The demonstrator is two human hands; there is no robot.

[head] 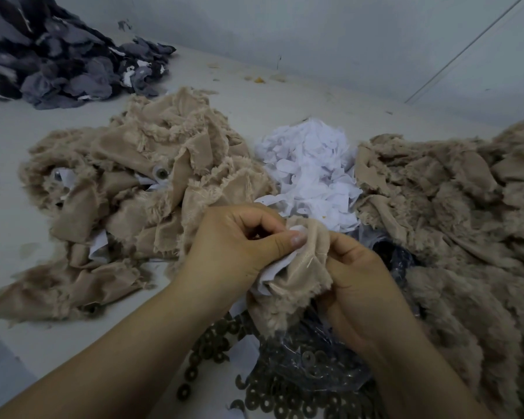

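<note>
Both hands meet at the centre over a small beige plush piece [297, 276] with a white backing slip [273, 269] on it. My left hand [239, 246] pinches the white slip between thumb and curled fingers at the piece's top. My right hand [357, 276] grips the plush piece from the right, its fingers curled round the fabric. The furry side of the piece hangs down below the hands.
A heap of beige plush pieces [139, 189] lies to the left, another [454, 207] to the right. White paper scraps [312, 173] pile up behind the hands. Dark washer rings [273, 397] and a clear plastic bag [318, 364] lie near me. Grey fabric [61, 58] is heaped far left.
</note>
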